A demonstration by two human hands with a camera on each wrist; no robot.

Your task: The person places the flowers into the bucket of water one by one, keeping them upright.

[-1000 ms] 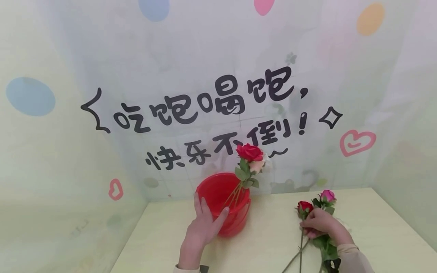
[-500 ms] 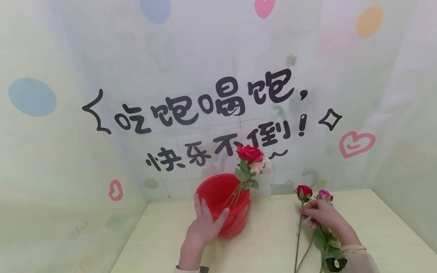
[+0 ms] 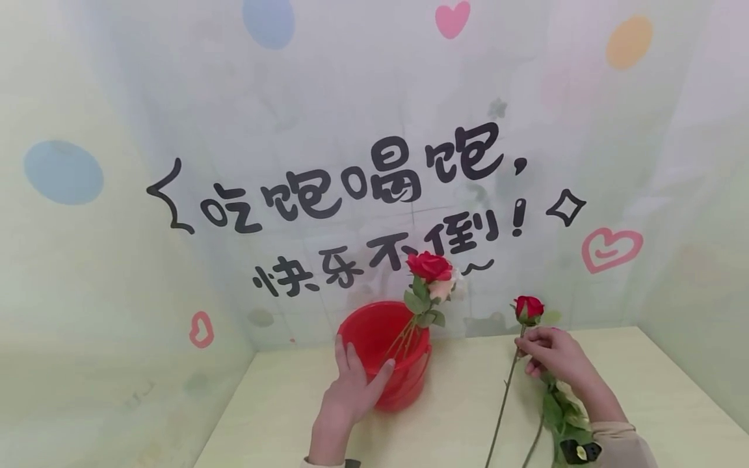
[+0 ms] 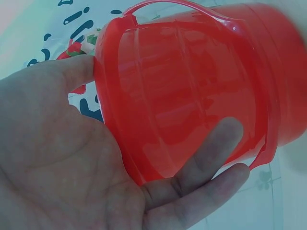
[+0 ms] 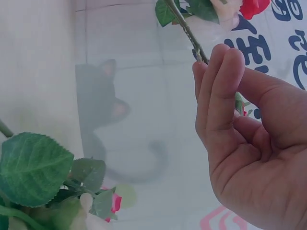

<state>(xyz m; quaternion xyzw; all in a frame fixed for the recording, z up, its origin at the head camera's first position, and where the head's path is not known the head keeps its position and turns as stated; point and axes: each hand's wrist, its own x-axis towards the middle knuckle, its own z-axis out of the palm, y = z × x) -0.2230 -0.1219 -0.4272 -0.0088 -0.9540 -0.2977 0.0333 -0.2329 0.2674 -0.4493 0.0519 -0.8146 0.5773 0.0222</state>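
In the head view my left hand (image 3: 351, 393) rests on the near left side of a red bucket (image 3: 404, 387), its fingers nearly straight along the outer wall. The left wrist view shows the thumb at the rim of the bucket (image 4: 192, 96). A red rose (image 3: 430, 266) and a pale rose (image 3: 440, 288) lean inside it. My right hand (image 3: 552, 354) pinches the stem of another red rose (image 3: 528, 309) just below its bloom. That stem (image 5: 184, 28) also shows above the fingertips in the right wrist view, where my hand hides most of the bloom.
Below my right wrist, more flowers with green leaves (image 3: 564, 413) lie on the pale table (image 3: 281, 416); a bare stem (image 3: 534, 442) shows beside them. A curtain-like wall (image 3: 328, 78) with printed writing stands close behind the bucket.
My right hand has lifted the red rose up from beside the other flowers, its stem now slanting down to the left. My left hand and the bucket have stayed in place.
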